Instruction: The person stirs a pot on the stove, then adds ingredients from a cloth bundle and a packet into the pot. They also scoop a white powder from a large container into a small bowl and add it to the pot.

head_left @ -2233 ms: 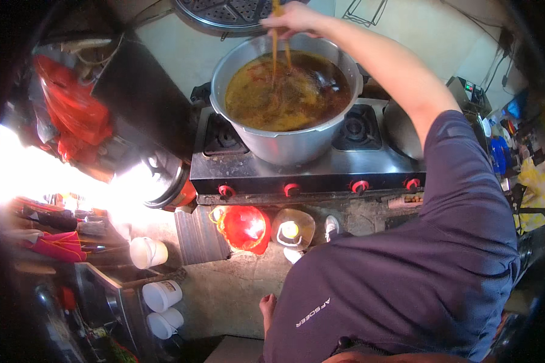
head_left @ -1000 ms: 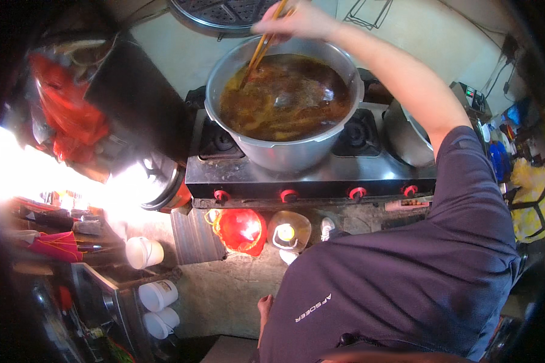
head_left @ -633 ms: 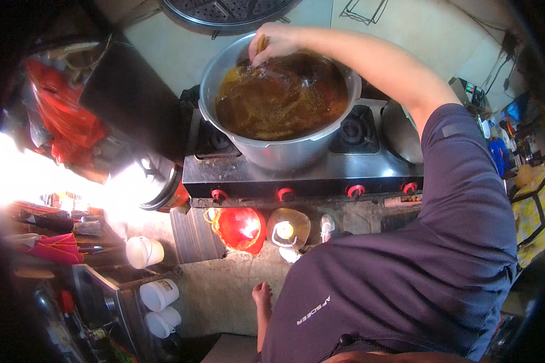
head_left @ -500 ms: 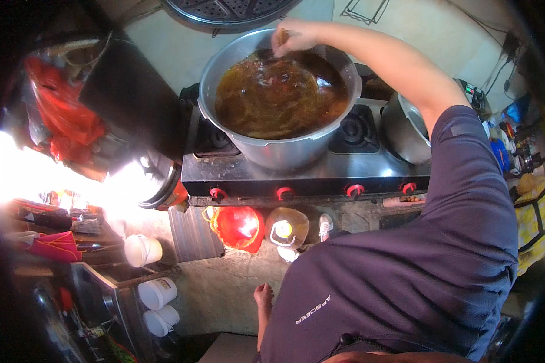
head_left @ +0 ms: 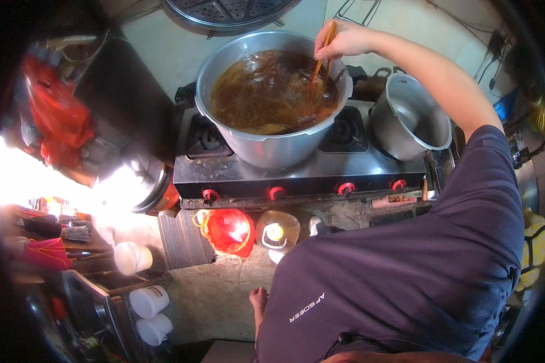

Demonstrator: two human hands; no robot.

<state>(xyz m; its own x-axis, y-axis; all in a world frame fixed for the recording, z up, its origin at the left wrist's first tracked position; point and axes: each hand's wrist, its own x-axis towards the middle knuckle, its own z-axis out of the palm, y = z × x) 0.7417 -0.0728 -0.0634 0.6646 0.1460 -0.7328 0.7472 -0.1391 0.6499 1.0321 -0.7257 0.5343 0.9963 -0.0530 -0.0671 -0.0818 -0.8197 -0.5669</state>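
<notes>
Chopsticks [head_left: 317, 71] stand steeply over the right part of a big pot, their long axis running from above the hand down and slightly left, lower ends in the dark liquid [head_left: 254, 97]. Below the fingers the two sticks spread a little apart. The right hand [head_left: 348, 42] grips them, thumb and fingers closed around their upper part, with a short length sticking out above; the forearm reaches in from the right, over the pot's far right rim. The left hand [head_left: 258, 299] hangs low beside the body, well apart from the stove, fingers curled; whether anything is inside it, I cannot tell.

The big pot [head_left: 278, 150] is pale metal, filled well up with brown liquid, yellowish and foamy at the near edge. It sits on the stove [head_left: 381, 164], between two bare burners. At the stove's right end stands a smaller pot [head_left: 399, 138], mouth up, its grey inside showing. On the floor in front, a red basin [head_left: 229, 233] sits just beside a see-through jug [head_left: 290, 227] with a white handle.
</notes>
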